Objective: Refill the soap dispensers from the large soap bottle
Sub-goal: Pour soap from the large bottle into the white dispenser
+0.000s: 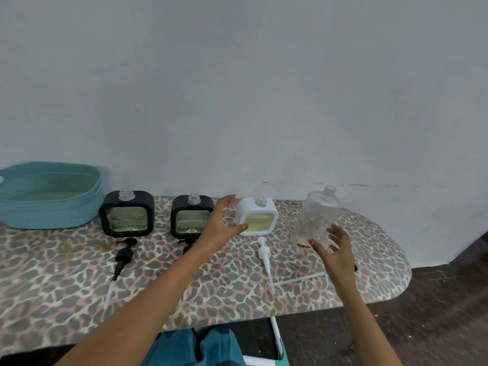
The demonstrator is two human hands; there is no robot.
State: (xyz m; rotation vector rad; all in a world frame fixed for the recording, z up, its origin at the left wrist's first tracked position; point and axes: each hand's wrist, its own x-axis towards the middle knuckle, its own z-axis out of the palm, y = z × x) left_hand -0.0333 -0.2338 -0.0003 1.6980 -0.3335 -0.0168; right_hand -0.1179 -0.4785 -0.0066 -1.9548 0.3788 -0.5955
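Three square soap dispensers stand uncapped along the wall: a black dispenser (127, 213) at left, a second black dispenser (192, 215) in the middle, and a white dispenser (257, 216), all showing greenish soap. The large clear soap bottle (318, 215) stands at right, nearly empty and without a cap. My left hand (220, 222) hovers open just left of the white dispenser, its thumb by the front corner. Spread open, my right hand (334, 245) is just in front of the clear bottle, fingers close to its base. Neither hand holds anything.
A black pump (123, 256), part of a second black pump (188, 244) and a white pump (264, 253) lie on the leopard-print table (66, 286). A teal basket (50, 195) sits at the far left. The table's rounded end (401, 265) lies right of the bottle.
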